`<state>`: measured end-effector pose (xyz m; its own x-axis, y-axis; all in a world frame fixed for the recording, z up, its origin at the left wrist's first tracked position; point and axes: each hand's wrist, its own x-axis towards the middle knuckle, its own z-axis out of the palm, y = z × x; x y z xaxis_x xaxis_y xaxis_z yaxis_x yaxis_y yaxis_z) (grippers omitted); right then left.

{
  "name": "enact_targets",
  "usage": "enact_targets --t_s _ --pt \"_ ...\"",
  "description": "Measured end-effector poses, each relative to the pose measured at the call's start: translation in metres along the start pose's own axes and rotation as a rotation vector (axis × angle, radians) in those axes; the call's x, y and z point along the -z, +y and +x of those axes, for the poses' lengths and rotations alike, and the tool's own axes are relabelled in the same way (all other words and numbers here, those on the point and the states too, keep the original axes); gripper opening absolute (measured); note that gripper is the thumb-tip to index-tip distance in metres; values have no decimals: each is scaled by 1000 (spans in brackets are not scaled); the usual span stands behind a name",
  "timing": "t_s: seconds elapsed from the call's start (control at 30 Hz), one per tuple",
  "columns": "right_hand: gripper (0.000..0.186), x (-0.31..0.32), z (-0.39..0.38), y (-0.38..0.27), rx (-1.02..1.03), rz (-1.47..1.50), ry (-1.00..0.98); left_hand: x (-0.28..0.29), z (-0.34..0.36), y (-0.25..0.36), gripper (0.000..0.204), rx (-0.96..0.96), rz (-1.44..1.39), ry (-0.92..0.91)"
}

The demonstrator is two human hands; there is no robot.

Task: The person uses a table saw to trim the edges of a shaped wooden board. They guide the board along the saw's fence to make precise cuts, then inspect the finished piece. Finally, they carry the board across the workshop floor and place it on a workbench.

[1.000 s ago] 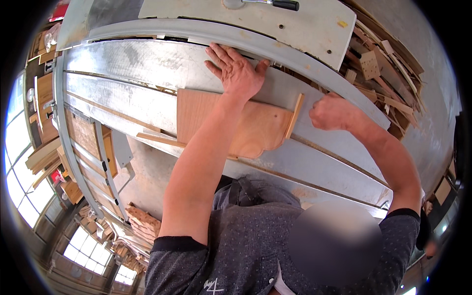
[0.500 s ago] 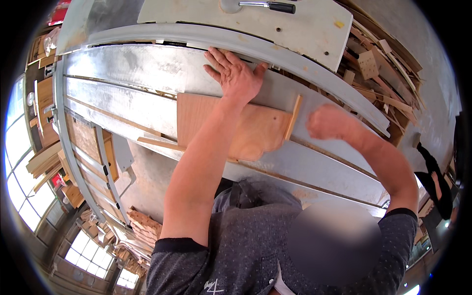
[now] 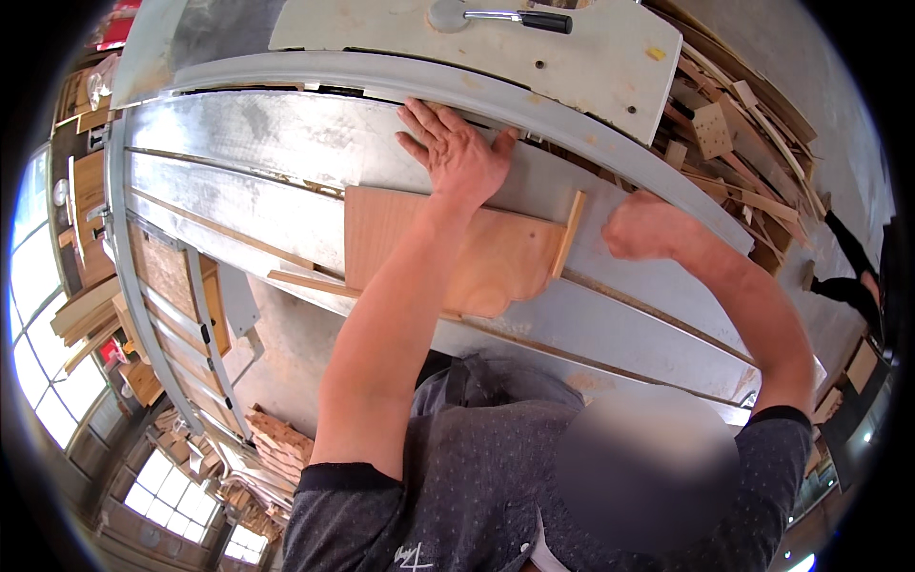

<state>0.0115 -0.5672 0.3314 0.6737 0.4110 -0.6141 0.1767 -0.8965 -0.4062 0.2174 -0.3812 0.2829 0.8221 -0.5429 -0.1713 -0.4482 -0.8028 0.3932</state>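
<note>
The table (image 3: 286, 124) filled the middle of the scene. The fence (image 3: 410, 74) ran along its far side. The board (image 3: 515, 248) lay on the table, nearer than the left hand (image 3: 462, 157), whose fingers were spread wide at the fence. The right hand (image 3: 643, 227), right of the board, was curled narrow; I could not tell whether it held something.

Free lane on metal table (image 3: 229, 119) left of left hand (image 3: 457, 153); curved grey rail (image 3: 429, 78) bounds far side. Left forearm (image 3: 381, 334) crosses over wooden board (image 3: 515, 262), blocking a low sideways pass. Narrow gap between wooden strip (image 3: 569, 234) at board's right end and fisted right hand (image 3: 639, 227). Thin near-side strip (image 3: 310, 282) juts out leftward past board
</note>
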Motion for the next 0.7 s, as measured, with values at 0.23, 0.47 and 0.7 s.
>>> enact_targets --t_s 0.23,0.47,0.7 --pt "14 -21 1 -21 112 52 161 -1 1 -1 120 -3 -17 1" --pt "15 -8 9 -2 -40 -9 108 -2 -1 -3 118 -5 -5 19" --pt "17 -23 -9 2 9 246 382 3 2 3 116 17 -30 -23"
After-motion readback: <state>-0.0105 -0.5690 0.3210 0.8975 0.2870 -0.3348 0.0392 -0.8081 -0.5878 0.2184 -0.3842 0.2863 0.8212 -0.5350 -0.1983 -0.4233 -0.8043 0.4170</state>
